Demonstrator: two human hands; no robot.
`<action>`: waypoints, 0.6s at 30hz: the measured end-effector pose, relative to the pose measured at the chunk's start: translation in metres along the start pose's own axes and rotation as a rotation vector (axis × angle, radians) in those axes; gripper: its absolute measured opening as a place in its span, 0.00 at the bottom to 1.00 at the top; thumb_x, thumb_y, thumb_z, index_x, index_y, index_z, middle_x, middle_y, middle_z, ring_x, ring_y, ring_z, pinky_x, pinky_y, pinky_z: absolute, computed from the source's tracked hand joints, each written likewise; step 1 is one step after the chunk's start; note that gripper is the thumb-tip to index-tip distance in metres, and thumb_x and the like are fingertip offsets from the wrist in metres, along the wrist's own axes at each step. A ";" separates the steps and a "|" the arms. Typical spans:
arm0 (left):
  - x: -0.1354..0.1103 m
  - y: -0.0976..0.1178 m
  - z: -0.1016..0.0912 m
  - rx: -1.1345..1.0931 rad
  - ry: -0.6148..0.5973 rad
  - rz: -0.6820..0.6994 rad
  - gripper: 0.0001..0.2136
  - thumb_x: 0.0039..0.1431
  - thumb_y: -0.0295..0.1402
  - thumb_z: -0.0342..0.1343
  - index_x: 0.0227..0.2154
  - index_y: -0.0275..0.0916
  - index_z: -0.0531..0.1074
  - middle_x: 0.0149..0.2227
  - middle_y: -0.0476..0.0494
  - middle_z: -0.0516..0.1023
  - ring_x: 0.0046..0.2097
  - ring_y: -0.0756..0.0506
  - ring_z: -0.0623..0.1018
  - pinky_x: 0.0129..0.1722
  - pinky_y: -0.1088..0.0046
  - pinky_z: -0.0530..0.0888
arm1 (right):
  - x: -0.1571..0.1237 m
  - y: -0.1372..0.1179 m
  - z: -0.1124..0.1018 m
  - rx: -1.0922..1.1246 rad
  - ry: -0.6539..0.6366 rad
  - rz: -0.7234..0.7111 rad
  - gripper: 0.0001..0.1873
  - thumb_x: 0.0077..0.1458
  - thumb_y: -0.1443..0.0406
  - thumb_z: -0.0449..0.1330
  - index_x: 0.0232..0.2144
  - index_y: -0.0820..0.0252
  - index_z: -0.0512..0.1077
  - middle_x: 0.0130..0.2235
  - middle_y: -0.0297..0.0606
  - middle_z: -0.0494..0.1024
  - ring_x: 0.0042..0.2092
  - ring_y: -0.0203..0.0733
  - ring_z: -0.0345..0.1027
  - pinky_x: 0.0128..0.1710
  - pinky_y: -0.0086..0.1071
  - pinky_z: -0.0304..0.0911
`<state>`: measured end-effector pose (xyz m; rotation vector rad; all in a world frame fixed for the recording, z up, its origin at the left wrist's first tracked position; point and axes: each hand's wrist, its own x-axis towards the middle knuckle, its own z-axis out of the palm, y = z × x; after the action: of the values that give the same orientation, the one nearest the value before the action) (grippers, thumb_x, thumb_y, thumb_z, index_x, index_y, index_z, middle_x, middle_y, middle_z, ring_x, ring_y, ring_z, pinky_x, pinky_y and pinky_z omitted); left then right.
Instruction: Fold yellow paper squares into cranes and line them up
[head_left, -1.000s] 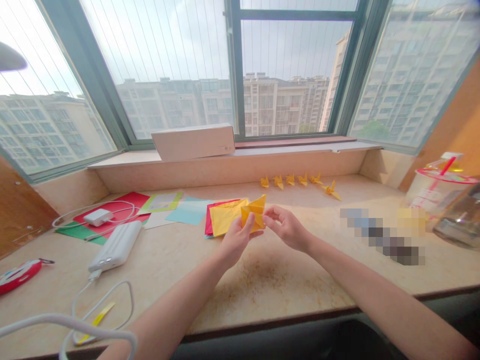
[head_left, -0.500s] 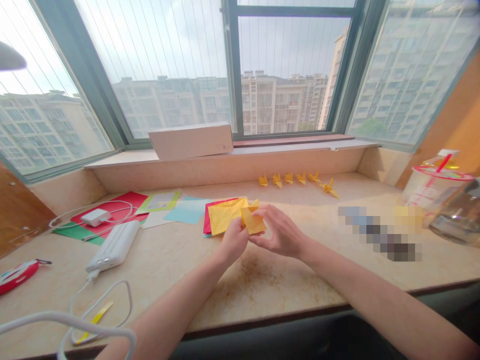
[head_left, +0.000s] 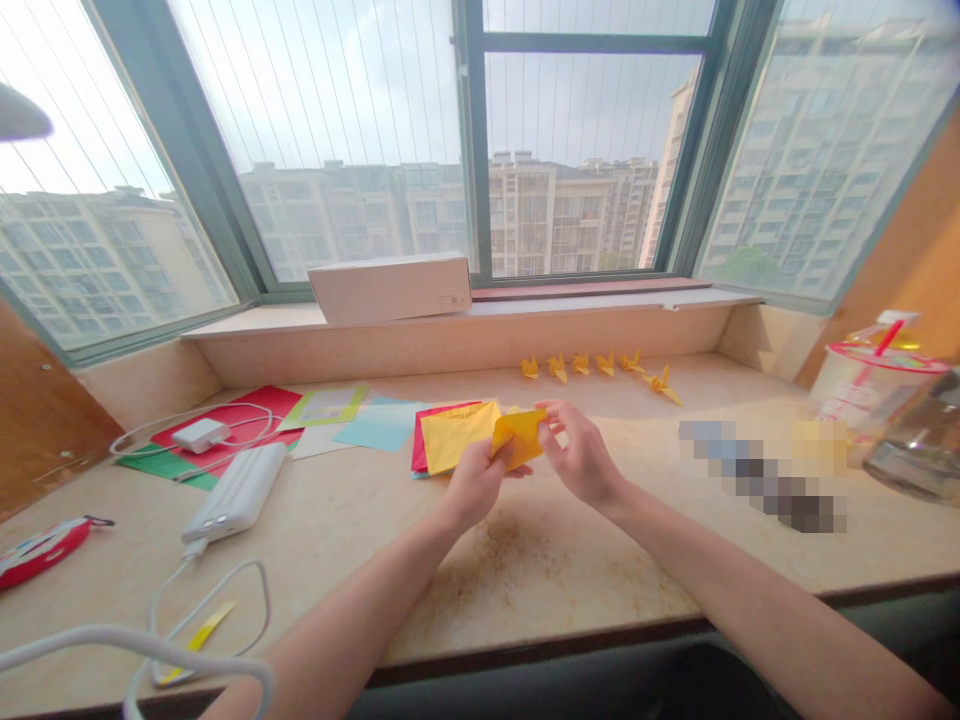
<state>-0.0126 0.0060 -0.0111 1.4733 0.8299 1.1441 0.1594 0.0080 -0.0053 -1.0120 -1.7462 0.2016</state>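
Both hands hold a partly folded piece of yellow paper [head_left: 519, 436] above the stone counter [head_left: 525, 560]. My left hand [head_left: 475, 482] pinches its lower left edge. My right hand [head_left: 579, 457] pinches its right edge with thumb and fingertips. Just behind the hands a stack of yellow and red paper sheets [head_left: 452, 436] lies flat. Several small yellow folded cranes [head_left: 592, 365] stand in a row near the back wall.
A white power bank [head_left: 235, 491] with a cable, a white charger [head_left: 200, 434] on red and green sheets, and a light blue sheet [head_left: 379, 427] lie at the left. A white box [head_left: 390, 287] rests on the sill. A plastic cup with a red straw [head_left: 870, 385] stands at the right.
The folded yellow paper has been turned and flattened between my hands; my right hand shifted from cupping it to pinching its right edge.
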 end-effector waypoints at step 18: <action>-0.003 0.005 0.001 0.017 -0.020 0.053 0.16 0.57 0.46 0.59 0.32 0.36 0.78 0.30 0.42 0.79 0.30 0.44 0.78 0.35 0.65 0.75 | -0.004 -0.001 0.009 0.222 -0.102 0.091 0.19 0.59 0.55 0.59 0.50 0.55 0.67 0.47 0.44 0.78 0.42 0.47 0.76 0.44 0.42 0.71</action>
<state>-0.0127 0.0017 -0.0067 1.5269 0.7927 1.1623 0.1512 0.0072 -0.0116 -0.9327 -1.7259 0.5011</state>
